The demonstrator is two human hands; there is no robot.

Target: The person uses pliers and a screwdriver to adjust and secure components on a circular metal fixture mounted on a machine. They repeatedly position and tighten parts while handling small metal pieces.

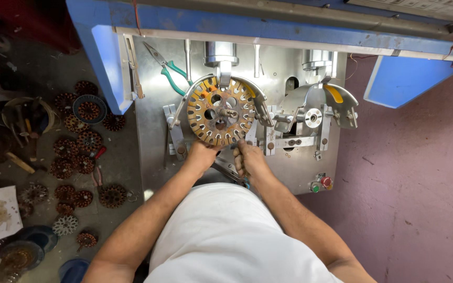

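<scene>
Single view only, taken from a head-worn camera. It is aimed steeply downward, over the wearer's white-clad torso and both forearms. The grey metal machine plate [153, 105] is seen face-on at arm's reach, filling the frame's centre. Floor is seen along the left and right edges. No second view is available for overlap.

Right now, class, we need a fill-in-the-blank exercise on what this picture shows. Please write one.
1. Both hands, left hand and right hand, touch the lower edge of a slotted round ____.
2. The pliers on the machine plate have ____ handles.
3. Beside the green button sits a ____ one.

Missing words: disc; green; red
</scene>
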